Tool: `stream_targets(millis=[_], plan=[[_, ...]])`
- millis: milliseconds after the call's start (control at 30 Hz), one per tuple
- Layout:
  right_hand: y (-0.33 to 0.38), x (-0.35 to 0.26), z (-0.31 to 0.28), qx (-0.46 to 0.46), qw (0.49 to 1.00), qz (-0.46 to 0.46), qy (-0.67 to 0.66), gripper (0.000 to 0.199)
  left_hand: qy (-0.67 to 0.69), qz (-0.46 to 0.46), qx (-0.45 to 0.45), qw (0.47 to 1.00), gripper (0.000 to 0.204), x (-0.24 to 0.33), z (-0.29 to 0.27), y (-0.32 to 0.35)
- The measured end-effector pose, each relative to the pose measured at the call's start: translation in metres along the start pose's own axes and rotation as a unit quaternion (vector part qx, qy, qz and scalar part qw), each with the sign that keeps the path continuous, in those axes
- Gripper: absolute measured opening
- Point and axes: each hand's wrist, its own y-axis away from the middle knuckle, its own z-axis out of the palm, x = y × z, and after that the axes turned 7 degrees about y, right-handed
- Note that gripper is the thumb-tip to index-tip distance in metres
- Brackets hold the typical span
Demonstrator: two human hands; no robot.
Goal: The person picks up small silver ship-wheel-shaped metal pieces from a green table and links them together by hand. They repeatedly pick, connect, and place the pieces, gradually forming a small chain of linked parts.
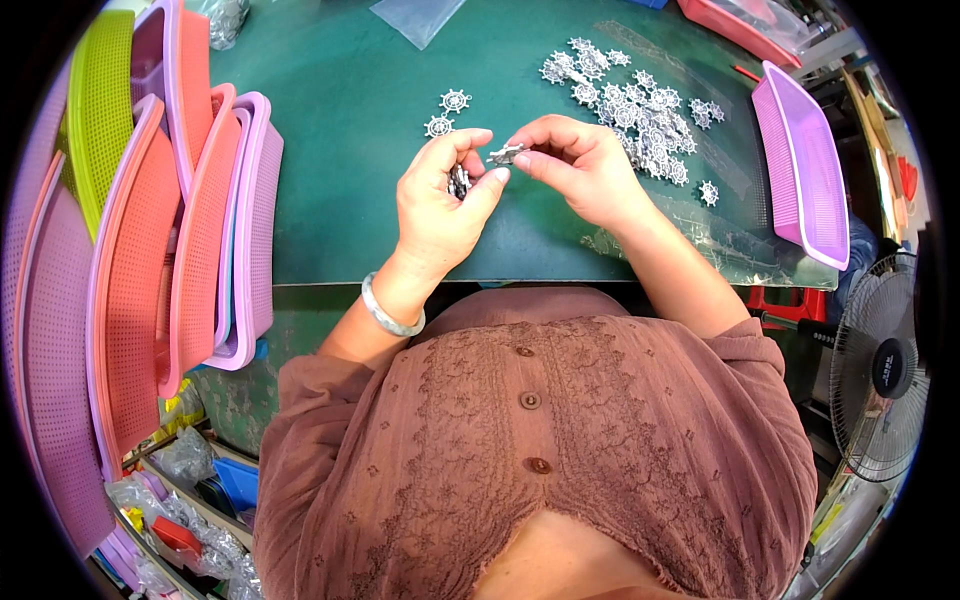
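Several silver metal ship's-wheel charms (459, 182) sit in the curled fingers of my left hand (436, 200), which wears a bangle on its wrist. My right hand (590, 170) pinches one more ship's-wheel charm (507, 155) between thumb and fingers, tilted nearly edge-on, close to the left fingertips. Just beyond my left hand, two ship's-wheel charms (438, 126) lie on the green table. A spread-out pile of the same charms (640, 115) lies beyond and to the right of my right hand, and a single charm (709, 192) rests apart from it.
Stacked pink, purple and green plastic baskets (135, 290) crowd the left side. A purple basket (800, 165) stands on the table's right edge, with a fan (885, 365) below it. A clear plastic bag (418, 18) lies at the far edge of the green table (340, 150).
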Motion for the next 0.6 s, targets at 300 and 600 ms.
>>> stream_targets(millis=[300,600], plan=[[0.002,0.005,0.002,-0.031,0.97,0.052,-0.235,0.014,-0.017,0.086,-0.016,0.996,0.011,-0.005,0.0,-0.002],[0.003,0.001,0.004,-0.013,0.989,0.029,-0.145,0.013,-0.032,0.12,-0.022,0.992,0.008,-0.001,0.0,-0.002]])
